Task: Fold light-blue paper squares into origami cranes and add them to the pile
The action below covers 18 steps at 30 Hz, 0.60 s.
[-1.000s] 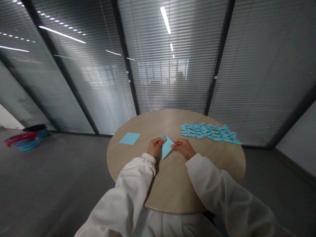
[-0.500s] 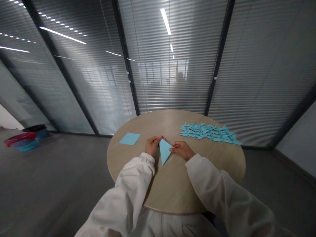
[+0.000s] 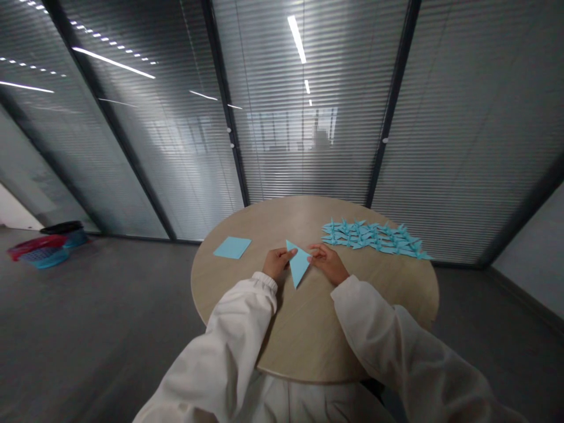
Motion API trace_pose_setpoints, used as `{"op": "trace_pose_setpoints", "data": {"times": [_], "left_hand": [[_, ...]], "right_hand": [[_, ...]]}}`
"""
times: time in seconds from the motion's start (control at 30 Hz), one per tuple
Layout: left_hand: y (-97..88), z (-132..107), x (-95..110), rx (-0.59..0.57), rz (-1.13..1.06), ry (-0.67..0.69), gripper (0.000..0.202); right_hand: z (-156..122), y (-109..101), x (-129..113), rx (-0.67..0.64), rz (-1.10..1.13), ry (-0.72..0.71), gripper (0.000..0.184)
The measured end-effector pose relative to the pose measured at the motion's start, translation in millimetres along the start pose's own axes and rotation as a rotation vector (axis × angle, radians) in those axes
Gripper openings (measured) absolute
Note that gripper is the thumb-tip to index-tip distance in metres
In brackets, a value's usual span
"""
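A light-blue sheet of origami paper [image 3: 298, 270], folded to a triangle, is held up over the table between my two hands. My left hand [image 3: 277, 262] pinches its left side, thumb on the front face and fingers behind. At its right corner, my right hand [image 3: 328, 263] grips the edge between thumb and fingers. One point of the triangle hangs down toward me. To the left lies a flat square stack of blue paper [image 3: 232, 247]. Several folded blue paper cranes [image 3: 370, 234] sit in rows at the back right.
Everything rests on a round wooden table [image 3: 317, 335] that stands before a glass partition with blinds [image 3: 308, 158]. On the floor at far left are a blue basket with a red liner [image 3: 42, 251] and a dark-rimmed bin [image 3: 73, 234].
The folded paper has shifted slightly right and turned a little. My left thumb now lies across its front, and my right fingers have moved up along its right corner.
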<state>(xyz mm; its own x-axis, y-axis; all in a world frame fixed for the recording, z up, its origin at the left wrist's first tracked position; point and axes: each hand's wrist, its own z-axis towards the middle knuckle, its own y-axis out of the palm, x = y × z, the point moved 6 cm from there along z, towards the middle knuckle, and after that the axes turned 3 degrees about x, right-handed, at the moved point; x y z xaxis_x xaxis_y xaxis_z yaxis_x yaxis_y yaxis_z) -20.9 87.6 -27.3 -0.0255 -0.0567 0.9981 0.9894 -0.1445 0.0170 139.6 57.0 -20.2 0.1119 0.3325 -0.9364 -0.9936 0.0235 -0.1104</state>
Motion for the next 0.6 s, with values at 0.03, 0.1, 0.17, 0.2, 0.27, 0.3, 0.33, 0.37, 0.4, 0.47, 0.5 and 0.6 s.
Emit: {"op": "trace_pose_setpoints", "data": {"times": [0.03,0.1,0.17,0.2,0.27,0.3,0.33,0.37,0.4,0.47,0.5,0.6], "left_hand": [[-1.6,0,0,0.021,-0.011,-0.002,0.046],[-4.7,0,-1,0.059,-0.055,-0.007,0.046],[-5.7,0,-1,0.068,-0.104,-0.021,0.046],[-5.3,0,-1,0.061,-0.124,-0.028,0.046],[-3.9,-1,-1,0.043,-0.152,-0.037,0.046],[-2.9,-1,-2,0.032,-0.164,-0.038,0.047],[-1.9,-1,-2,0.021,-0.174,-0.036,0.047],[-0.8,-1,-2,0.007,-0.18,-0.034,0.046],[0.6,-1,-3,-0.01,-0.181,-0.032,0.046],[4.0,-1,-4,-0.057,-0.18,-0.03,0.045],[6.2,-1,-4,-0.087,-0.181,-0.033,0.044],[13.1,-3,-5,-0.183,-0.185,-0.047,0.043]], "right_hand": [[-1,-2,-7,0.022,-0.064,-0.105,0.039],[-6,-1,-21,0.035,-0.211,-0.331,0.048],[-13,5,-31,0.007,-0.355,-0.507,0.048],[-15,8,-33,-0.011,-0.412,-0.559,0.045],[-17,12,-34,-0.036,-0.482,-0.605,0.035],[-17,13,-33,-0.038,-0.498,-0.613,0.029],[-17,14,-32,-0.033,-0.504,-0.614,0.024],[-16,13,-31,-0.022,-0.504,-0.611,0.02],[-15,12,-30,-0.01,-0.501,-0.605,0.017],[-14,10,-28,0.013,-0.49,-0.587,0.012],[-13,9,-28,0.026,-0.481,-0.577,0.009],[-10,6,-25,0.06,-0.448,-0.539,0.004]]}}
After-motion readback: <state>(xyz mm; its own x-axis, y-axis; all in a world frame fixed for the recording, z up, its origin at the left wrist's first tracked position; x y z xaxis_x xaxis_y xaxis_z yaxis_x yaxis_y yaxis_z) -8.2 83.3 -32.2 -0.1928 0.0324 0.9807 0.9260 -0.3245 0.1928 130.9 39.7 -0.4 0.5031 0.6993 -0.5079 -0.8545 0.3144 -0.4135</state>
